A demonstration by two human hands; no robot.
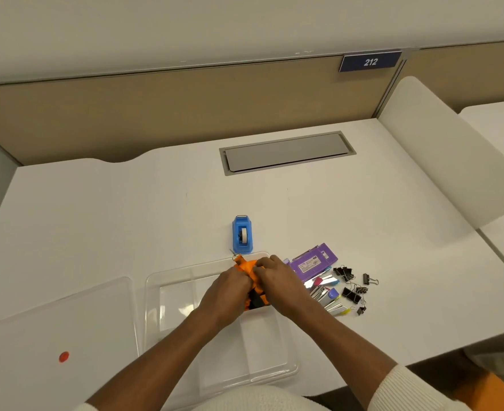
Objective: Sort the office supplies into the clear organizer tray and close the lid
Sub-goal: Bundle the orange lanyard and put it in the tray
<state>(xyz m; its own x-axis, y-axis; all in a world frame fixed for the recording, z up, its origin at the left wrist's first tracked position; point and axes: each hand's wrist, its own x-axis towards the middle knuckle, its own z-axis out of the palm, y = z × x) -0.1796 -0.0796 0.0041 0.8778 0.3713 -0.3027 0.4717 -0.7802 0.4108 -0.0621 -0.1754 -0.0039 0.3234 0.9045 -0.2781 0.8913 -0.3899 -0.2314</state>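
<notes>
The clear organizer tray [167,315] lies open on the white desk in front of me. Both hands meet over its far right compartment. My left hand [227,292] and my right hand [277,280] are closed together on an orange and black object [244,266], partly hidden by my fingers. The clear lid [67,330] with a red dot lies flat to the left of the tray. A blue tape dispenser [242,235] stands just behind the tray. Purple boxes [314,261], black binder clips [353,287] and small coloured items [327,292] lie to the right.
A grey cable hatch [286,152] is set into the desk at the back. A tan partition with a blue sign reading 212 [369,61] runs behind. A white divider panel [446,149] stands at the right.
</notes>
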